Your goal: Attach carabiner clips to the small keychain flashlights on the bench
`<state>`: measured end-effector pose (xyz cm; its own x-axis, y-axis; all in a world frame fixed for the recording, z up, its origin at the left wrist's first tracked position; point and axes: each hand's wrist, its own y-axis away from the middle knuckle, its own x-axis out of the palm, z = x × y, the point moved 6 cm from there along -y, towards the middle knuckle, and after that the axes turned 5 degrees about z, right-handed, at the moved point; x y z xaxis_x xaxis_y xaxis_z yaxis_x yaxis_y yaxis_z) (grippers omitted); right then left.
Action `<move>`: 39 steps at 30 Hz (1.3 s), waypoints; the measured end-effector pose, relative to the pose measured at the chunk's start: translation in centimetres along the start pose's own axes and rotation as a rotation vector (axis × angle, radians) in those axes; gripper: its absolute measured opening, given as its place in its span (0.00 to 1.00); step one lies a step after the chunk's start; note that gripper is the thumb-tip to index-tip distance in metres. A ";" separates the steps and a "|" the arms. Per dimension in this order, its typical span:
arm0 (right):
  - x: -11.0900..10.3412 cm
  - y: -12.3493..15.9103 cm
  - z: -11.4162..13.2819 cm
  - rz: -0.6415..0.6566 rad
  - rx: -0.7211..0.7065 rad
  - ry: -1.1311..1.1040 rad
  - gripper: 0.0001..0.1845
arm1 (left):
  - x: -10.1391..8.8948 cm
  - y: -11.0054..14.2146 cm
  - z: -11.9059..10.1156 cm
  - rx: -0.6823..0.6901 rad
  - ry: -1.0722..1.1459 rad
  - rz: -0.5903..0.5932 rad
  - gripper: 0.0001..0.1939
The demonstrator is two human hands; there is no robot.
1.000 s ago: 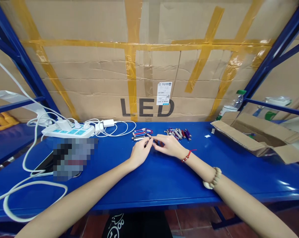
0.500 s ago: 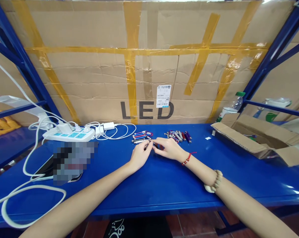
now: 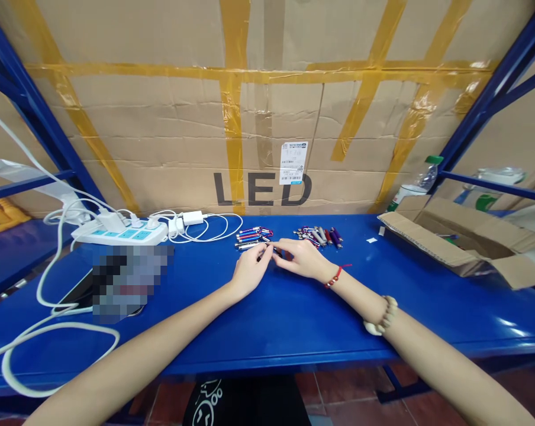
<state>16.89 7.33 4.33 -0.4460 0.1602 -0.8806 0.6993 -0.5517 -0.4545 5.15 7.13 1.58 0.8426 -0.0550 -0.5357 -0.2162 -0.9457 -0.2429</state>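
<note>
My left hand and my right hand meet fingertip to fingertip over the blue tabletop. Between their closed fingers is a small dark tube, mostly covered, so its exact kind is unclear. Just beyond my left hand lies a row of slim metal tubes with small clips, in silver, red, blue and purple, like mini keychain flashlights. Behind my right hand is a looser pile of similar tubes, grey, red and purple among them.
On the left, a white power strip carries plugs and looping cables, with a blurred-out item before it. To the right stand an open cardboard box and a green-capped bottle. A large taped carton walls off the back.
The view has tipped down slightly, so the scene sits higher. Both hands stay together around the small dark tube, with only slight finger movement.
</note>
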 end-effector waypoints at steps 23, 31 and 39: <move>0.2 -0.1 0.0 0.034 0.006 0.012 0.13 | 0.1 -0.2 0.4 -0.005 -0.002 0.006 0.17; 0.4 0.0 -0.3 0.051 0.014 -0.011 0.12 | 0.1 -0.1 0.2 -0.005 0.007 0.004 0.17; 0.7 0.0 -0.4 0.092 0.051 -0.013 0.11 | 0.3 -0.3 0.6 -0.007 -0.010 0.016 0.18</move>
<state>16.82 7.76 3.67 -0.3881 0.0967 -0.9165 0.7086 -0.6046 -0.3639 5.12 7.57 1.01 0.8340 -0.0672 -0.5477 -0.2262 -0.9470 -0.2282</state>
